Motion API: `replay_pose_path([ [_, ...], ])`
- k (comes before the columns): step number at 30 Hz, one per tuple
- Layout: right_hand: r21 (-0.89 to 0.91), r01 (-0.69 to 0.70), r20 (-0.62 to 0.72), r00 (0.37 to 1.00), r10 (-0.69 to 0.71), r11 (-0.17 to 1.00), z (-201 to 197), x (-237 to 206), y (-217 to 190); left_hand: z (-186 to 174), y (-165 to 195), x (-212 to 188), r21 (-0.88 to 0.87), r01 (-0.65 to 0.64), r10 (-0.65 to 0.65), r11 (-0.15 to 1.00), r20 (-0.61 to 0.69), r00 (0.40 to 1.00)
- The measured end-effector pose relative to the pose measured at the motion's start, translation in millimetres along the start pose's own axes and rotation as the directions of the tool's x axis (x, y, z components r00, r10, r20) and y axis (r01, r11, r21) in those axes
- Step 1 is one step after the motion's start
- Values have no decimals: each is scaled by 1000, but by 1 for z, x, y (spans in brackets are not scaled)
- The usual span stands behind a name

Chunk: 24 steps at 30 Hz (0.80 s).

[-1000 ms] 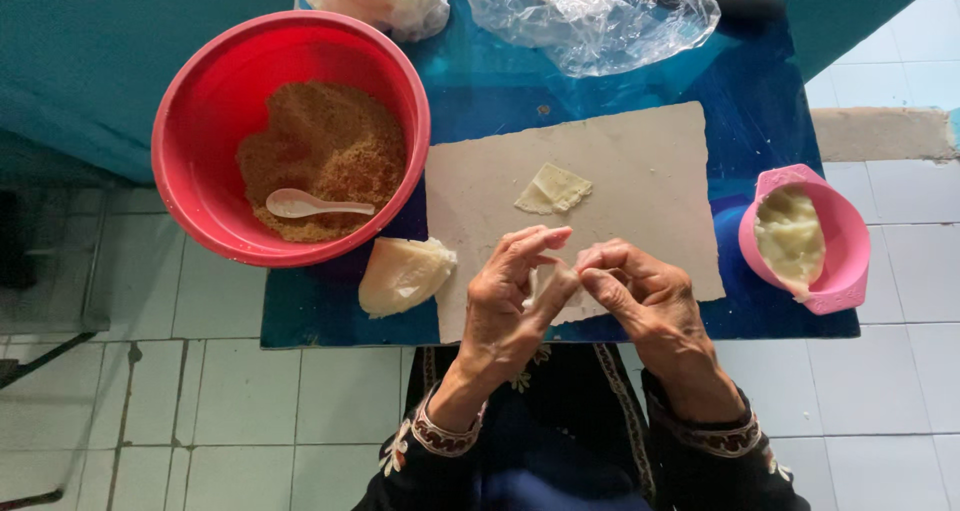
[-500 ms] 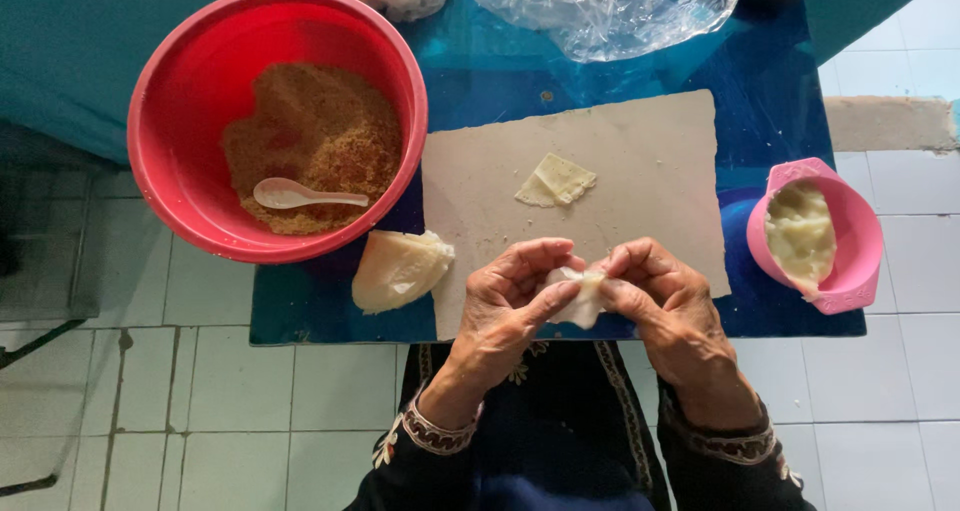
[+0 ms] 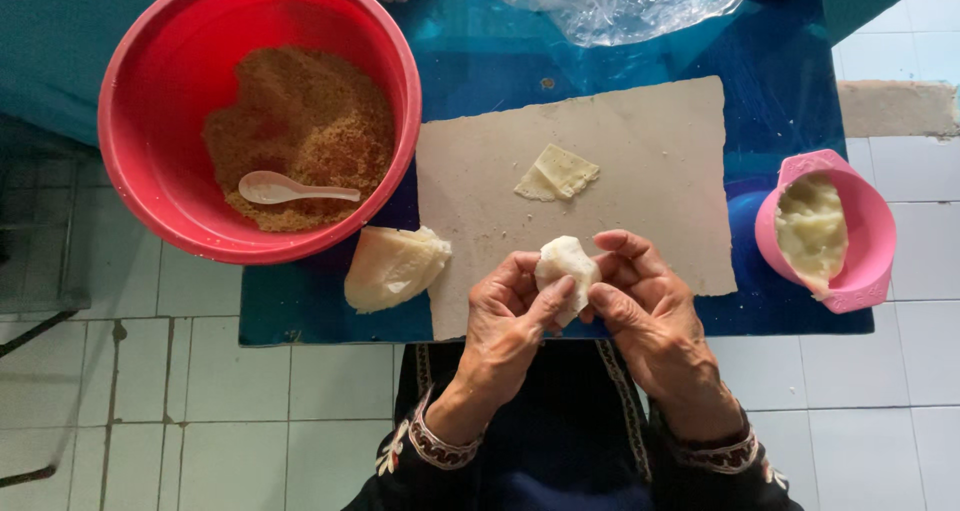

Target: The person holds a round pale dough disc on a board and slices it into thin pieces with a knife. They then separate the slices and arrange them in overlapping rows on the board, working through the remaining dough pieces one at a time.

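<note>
Both my hands pinch a small folded white dough parcel (image 3: 564, 263) over the near edge of a beige board (image 3: 660, 171). My left hand (image 3: 505, 321) grips it from the left with thumb and fingers. My right hand (image 3: 640, 306) grips it from the right. A second folded wrapper (image 3: 556, 174) lies in the middle of the board. A stack of pale wrappers (image 3: 393, 266) rests on the blue table just left of the board.
A large red bowl (image 3: 135, 101) holds brown crumbly filling (image 3: 310, 121) and a white plastic spoon (image 3: 290, 188). At the right sits a pink bowl (image 3: 865, 221) with pale paste. Clear plastic wrap (image 3: 620, 1) lies at the far edge. White floor tiles surround the blue table (image 3: 780, 81).
The camera has dropped closer to the table. My hands have raised the parcel slightly and folded it tighter between the fingertips.
</note>
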State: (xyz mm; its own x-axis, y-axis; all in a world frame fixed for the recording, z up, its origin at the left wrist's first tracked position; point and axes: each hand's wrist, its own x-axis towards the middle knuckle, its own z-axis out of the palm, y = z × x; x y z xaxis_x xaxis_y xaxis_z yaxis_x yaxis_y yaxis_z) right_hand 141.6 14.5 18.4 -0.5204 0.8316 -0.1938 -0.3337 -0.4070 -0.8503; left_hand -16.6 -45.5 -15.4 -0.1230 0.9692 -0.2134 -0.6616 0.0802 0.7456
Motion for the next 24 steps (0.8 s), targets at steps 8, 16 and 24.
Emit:
replay_pose_path([
  [8, -484, 24, 62, 998, 7, 874, -9, 5, -21, 2, 20, -1, 456, -222, 219, 862, 61, 974],
  [16, -945, 293, 326, 848, -417, -144, -3, 107, -47, -4, 32, 22, 831, -266, 573, 489, -77, 816],
  [24, -917, 299, 367, 892, -263, -263, -1, 139, -35, -10, 27, 21, 801, -316, 592, 508, -58, 804],
])
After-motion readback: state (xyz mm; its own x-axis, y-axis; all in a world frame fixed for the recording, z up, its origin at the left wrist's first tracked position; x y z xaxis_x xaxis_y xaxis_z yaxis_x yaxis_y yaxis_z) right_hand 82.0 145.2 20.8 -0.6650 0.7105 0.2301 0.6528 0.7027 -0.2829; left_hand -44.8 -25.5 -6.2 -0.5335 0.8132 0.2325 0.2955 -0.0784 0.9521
